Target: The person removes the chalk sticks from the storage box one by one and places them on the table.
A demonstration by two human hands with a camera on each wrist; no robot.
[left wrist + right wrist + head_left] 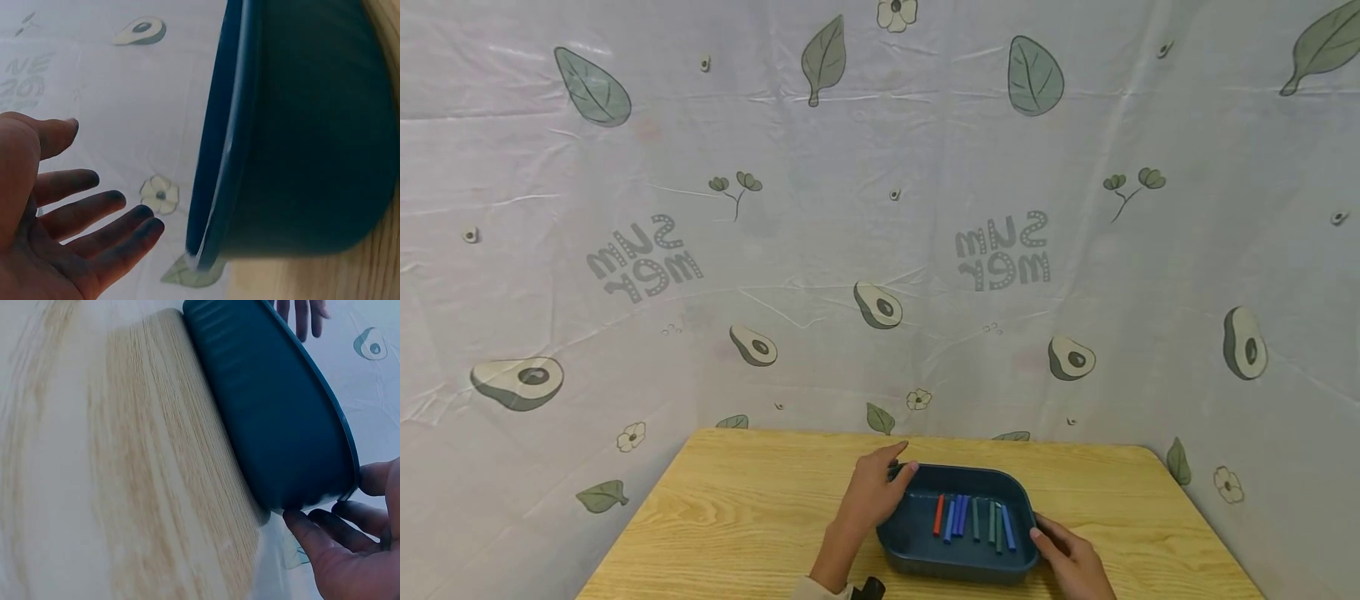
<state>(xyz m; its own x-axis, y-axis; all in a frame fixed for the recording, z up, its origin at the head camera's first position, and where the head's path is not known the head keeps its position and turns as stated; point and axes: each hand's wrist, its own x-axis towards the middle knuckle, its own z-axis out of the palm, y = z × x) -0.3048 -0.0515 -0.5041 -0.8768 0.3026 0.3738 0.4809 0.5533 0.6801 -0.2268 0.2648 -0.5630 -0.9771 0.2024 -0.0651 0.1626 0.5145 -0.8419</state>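
A pale printed sheet [850,133], patterned with leaves, flowers and avocado halves, hung behind a wood-grain tabletop [760,500] as a person worked with two bare hands. At left, a light sleeve [814,591] and a small black object [868,588] showed at the wrist of the left hand [874,490], which was raised at the far left corner of a dark blue tray [955,570]. Its fingers were spread apart and gripped nothing; the left wrist view showed a gap between them and the rim, with dark smudges on the fingertips.

The tray, with rounded corners, sat on the tabletop between the two hands. Inside, toward its middle and right, short sticks lay in a loose row, pointing roughly from front to back: first a red stick [938,515], then a blue stick [949,522], two deeper blue sticks [963,514], three green sticks [975,520] and, last, another blue stick [1008,528].

At right, the right hand [1073,560] held the tray's right end, thumb at the rim and fingers clamped against the outer wall.
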